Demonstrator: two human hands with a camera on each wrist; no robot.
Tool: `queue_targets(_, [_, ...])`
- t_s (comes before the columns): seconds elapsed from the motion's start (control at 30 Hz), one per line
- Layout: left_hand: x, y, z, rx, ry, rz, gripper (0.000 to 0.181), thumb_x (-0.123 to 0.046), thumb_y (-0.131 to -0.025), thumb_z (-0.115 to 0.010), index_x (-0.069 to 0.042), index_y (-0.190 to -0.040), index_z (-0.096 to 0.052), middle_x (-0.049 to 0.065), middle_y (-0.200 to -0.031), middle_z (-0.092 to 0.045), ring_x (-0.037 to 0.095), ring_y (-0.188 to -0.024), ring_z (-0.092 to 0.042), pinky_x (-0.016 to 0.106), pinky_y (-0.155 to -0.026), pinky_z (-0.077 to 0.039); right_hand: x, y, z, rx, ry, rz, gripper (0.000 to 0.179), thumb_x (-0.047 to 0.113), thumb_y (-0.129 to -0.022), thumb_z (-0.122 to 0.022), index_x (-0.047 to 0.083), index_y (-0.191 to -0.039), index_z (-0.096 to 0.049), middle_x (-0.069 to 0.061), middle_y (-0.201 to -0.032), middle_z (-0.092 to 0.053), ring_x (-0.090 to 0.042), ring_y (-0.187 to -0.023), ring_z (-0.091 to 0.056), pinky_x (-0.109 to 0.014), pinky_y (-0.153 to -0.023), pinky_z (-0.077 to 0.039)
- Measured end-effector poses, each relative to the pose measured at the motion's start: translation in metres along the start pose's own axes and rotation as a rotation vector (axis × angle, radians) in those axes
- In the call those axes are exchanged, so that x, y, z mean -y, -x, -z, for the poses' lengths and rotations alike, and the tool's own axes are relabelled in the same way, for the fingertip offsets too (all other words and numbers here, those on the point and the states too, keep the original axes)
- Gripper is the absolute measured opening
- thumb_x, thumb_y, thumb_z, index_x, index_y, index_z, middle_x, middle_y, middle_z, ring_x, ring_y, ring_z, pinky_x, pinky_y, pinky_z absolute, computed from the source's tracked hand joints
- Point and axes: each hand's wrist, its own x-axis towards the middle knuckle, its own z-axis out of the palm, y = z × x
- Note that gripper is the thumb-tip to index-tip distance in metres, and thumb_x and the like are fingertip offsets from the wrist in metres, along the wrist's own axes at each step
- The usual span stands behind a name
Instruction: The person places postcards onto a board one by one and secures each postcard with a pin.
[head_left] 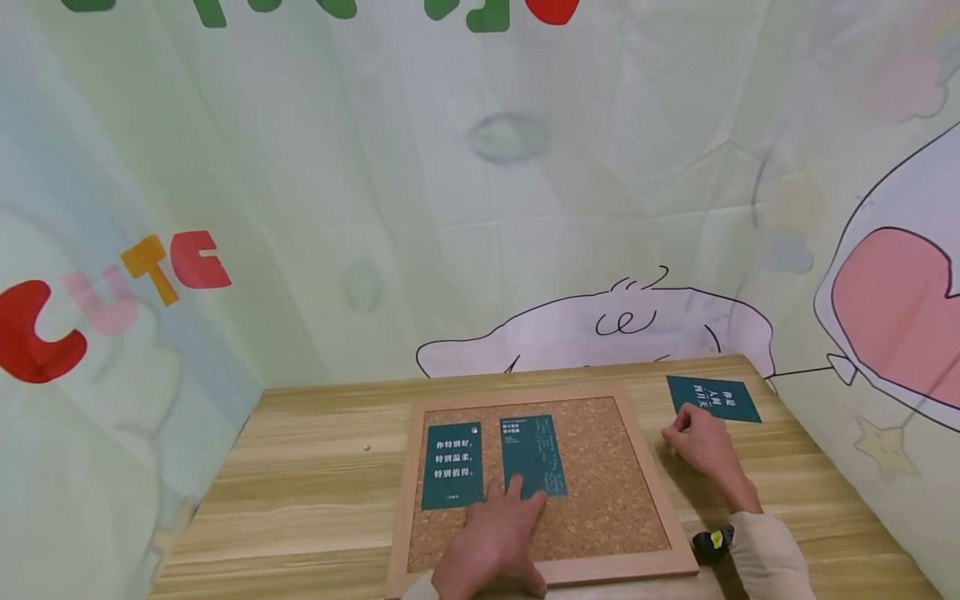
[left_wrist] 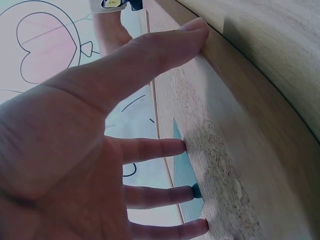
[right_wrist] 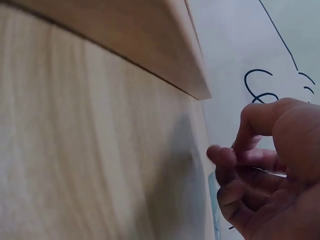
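Note:
My left hand [head_left: 491, 533] lies with spread, straight fingers across the lower part of the corkboard [head_left: 600, 467]. Its fingertips touch the lower edge of the middle green card [head_left: 531, 450], and its thumb rests on the wooden frame. Left of that card, another green card [head_left: 453, 467] has a small round thumbtack [head_left: 474, 430] at its top right corner. Off the board's right side, my right hand [head_left: 701, 442] pinches thumb and index finger [right_wrist: 225, 156] together above the table. A tiny glint shows between these fingertips, apparently a thumbtack, mostly hidden.
A third green card [head_left: 712, 398] lies on the wooden table [head_left: 300, 483] at the back right, just beyond my right hand. One loose thumbtack [head_left: 367, 448] sits left of the board. A patterned cloth [head_left: 337, 208] hangs behind the table and at both sides.

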Motion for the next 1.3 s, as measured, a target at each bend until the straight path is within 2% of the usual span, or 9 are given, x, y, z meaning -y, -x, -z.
queue_targets(0.27, [0.000,0.000,-0.001,0.005,0.004,0.006,0.096,-0.050,-0.055,-0.102,-0.026,-0.138,-0.060,0.013,-0.148,-0.051,0.051,-0.137,-0.043,0.074,-0.088,-0.047,0.004,-0.005,-0.001,-0.056,-0.009,0.052,0.013,0.013,-0.092,-0.064,0.003,-0.092,-0.056,-0.010,-0.084,-0.057,-0.024,-0.075,-0.054,-0.034,-0.062,-0.042])
queue_targets(0.67, [0.001,0.000,-0.002,-0.006,-0.019,-0.005,0.096,-0.052,-0.053,-0.102,-0.026,-0.135,-0.060,0.013,-0.146,-0.052,0.050,-0.135,-0.044,0.073,-0.084,-0.050,0.032,-0.012,-0.001,-0.067,-0.061,0.108,0.011,0.011,-0.091,-0.069,0.004,-0.094,-0.061,-0.011,-0.092,-0.065,-0.028,-0.085,-0.059,-0.034,-0.068,-0.046])
queue_targets(1.0, [0.000,-0.001,-0.001,-0.005,-0.023,-0.004,0.095,-0.051,-0.053,-0.103,-0.026,-0.135,-0.060,0.013,-0.144,-0.053,0.050,-0.136,-0.044,0.073,-0.084,-0.049,0.052,-0.021,-0.007,-0.017,-0.122,0.134,0.013,0.008,-0.095,-0.073,-0.001,-0.103,-0.068,-0.011,-0.094,-0.068,-0.028,-0.088,-0.064,-0.038,-0.074,-0.055])
queue_targets(1.3, [0.000,-0.001,-0.002,-0.011,-0.039,-0.011,0.095,-0.052,-0.053,-0.102,-0.027,-0.134,-0.060,0.012,-0.142,-0.053,0.050,-0.135,-0.044,0.073,-0.082,-0.050,0.072,-0.030,-0.021,0.038,-0.109,0.198,0.009,0.007,-0.098,-0.070,0.000,-0.103,-0.072,-0.011,-0.097,-0.071,-0.028,-0.091,-0.065,-0.045,-0.081,-0.057])
